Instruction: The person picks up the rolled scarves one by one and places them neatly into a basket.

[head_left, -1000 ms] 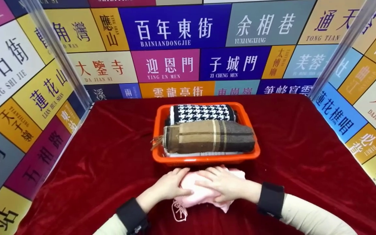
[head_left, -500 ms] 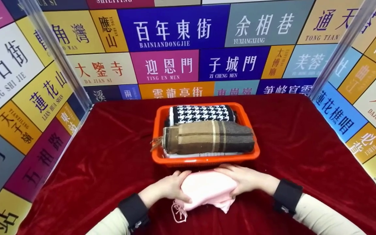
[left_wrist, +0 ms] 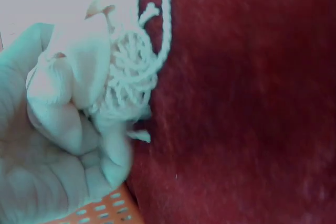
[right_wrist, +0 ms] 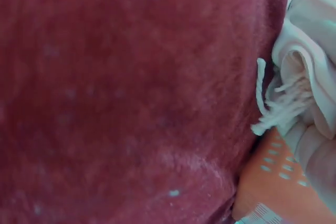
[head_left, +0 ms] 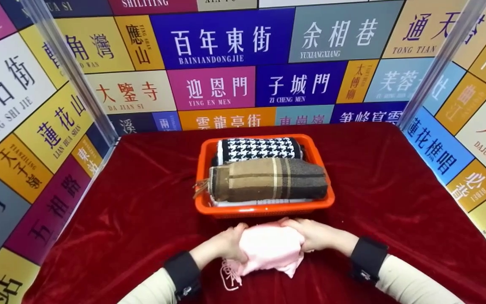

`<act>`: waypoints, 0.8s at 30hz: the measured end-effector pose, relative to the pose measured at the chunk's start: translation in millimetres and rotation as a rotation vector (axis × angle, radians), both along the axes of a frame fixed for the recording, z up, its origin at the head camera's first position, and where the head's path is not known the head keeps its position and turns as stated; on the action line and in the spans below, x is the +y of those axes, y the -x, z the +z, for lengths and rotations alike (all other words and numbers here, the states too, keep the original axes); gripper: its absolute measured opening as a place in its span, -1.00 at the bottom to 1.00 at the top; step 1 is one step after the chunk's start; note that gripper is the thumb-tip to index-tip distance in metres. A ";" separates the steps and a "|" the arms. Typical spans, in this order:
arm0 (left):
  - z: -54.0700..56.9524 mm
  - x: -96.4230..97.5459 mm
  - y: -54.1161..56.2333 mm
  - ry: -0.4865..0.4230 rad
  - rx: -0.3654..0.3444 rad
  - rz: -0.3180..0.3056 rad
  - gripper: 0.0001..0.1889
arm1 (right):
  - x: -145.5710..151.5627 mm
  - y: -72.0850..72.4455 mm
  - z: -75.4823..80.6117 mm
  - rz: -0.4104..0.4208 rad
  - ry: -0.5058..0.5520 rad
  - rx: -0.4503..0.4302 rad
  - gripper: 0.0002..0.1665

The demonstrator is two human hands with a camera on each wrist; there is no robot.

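A pink scarf [head_left: 271, 248], rolled into a bundle with fringe hanging at its left end, is held between both hands just in front of the orange basket [head_left: 268, 210]. My left hand [head_left: 225, 245] grips the left end; in the left wrist view its fingers [left_wrist: 113, 156] curl around the folded end beside the knotted fringe [left_wrist: 131, 72]. My right hand [head_left: 319, 235] grips the right end, its thumb side toward me. The right wrist view shows fingers [right_wrist: 320, 161] under the scarf's rolled layers [right_wrist: 304, 45], with loose tassels poking out.
Inside the basket lie a brown plaid rolled scarf [head_left: 268, 179] and a black-and-white houndstooth roll [head_left: 262, 148], with a white cloth [head_left: 247, 203] partly hidden beneath. Dark red velvet [head_left: 150, 202] covers the table. Printed sign panels [head_left: 222, 40] wall the back and sides, with clear corner posts.
My right hand has slid off the scarf's top to its right end and now grips it. The left hand has closed more firmly on the left end, and the bundle looks squeezed shorter.
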State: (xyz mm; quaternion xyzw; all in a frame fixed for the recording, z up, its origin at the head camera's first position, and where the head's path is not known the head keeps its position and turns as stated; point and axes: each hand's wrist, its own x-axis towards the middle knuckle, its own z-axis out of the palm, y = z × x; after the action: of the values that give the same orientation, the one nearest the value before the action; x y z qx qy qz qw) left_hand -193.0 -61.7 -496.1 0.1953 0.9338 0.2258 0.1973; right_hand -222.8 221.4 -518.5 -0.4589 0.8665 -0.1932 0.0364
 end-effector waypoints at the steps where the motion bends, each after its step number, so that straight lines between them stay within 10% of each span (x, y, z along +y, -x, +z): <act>1: -0.7 0.4 0.4 -0.020 0.000 0.012 -0.13 | 0.0 -0.5 -0.5 0.002 0.012 -0.007 -0.20; 24: -0.6 -5.3 -4.2 -0.204 0.095 0.033 -0.32 | -0.7 -10.3 10.0 -0.130 0.101 -0.014 -0.31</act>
State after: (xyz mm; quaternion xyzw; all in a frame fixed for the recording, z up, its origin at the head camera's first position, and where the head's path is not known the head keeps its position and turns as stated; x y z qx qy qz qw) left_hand -188.9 -66.9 -496.7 0.2093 0.9174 0.3133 0.1281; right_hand -212.5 220.6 -508.4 -0.4017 0.8832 -0.2419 0.0068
